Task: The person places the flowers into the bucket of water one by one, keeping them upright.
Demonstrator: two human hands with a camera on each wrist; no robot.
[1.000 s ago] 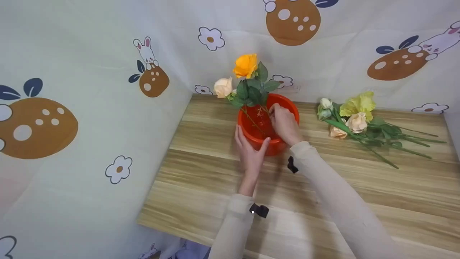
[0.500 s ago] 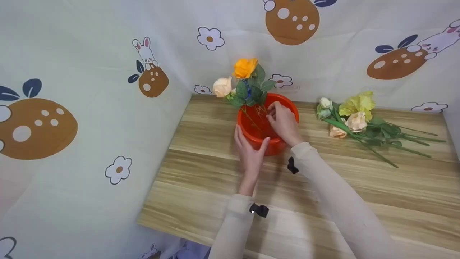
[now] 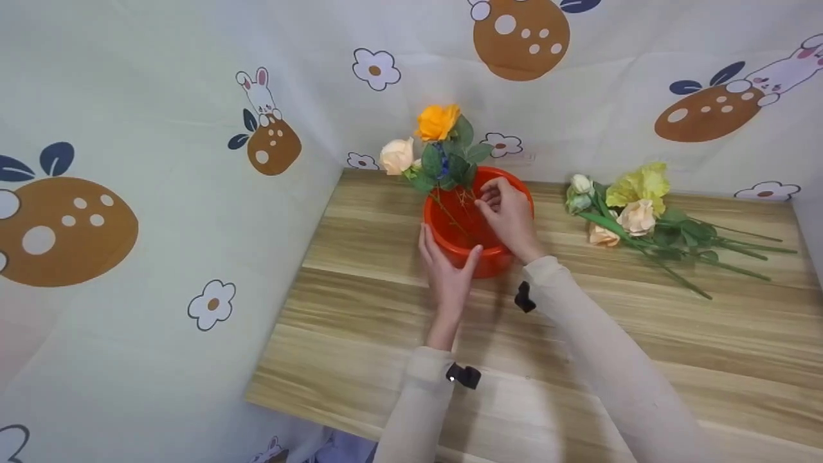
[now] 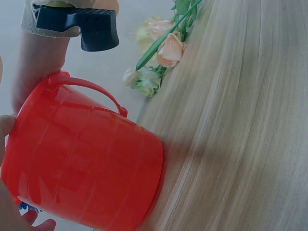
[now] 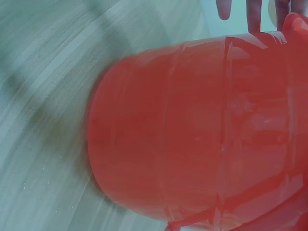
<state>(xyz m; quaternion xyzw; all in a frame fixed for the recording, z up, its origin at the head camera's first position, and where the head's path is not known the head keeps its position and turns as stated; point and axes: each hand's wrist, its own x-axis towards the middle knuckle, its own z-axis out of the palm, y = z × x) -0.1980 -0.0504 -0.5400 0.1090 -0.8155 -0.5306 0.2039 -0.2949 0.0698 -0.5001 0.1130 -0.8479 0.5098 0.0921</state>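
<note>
In the head view, my left hand (image 3: 445, 273) grips the near left side of a red bucket (image 3: 492, 262), thumb at the front rim, fingers along the wall. My right hand (image 3: 511, 215) is over the bucket's right side, fingers loosely bent, thumb and fingertips apart beside a stem. An orange rose (image 3: 438, 122) and a pale peach rose (image 3: 397, 156) stand in the bucket, leaning left, stems inside. Something blue (image 3: 442, 161) shows among their green leaves. The bucket wall (image 4: 91, 154) and its handle (image 4: 91, 85) show in the left wrist view; fingers (image 5: 254, 17) touch its side in the right wrist view.
Several artificial flowers lie in a bunch on the wooden table (image 3: 360, 308) to the right: a yellow bloom (image 3: 640, 188), peach roses (image 3: 638, 217) and a white bud (image 3: 582, 184), stems pointing right. A patterned cloth wall (image 3: 411, 38) stands right behind the bucket.
The orange rose has sunk slightly, and something blue now shows among the leaves. My right hand's fingers have loosened from the stem. The left hand stays on the bucket.
</note>
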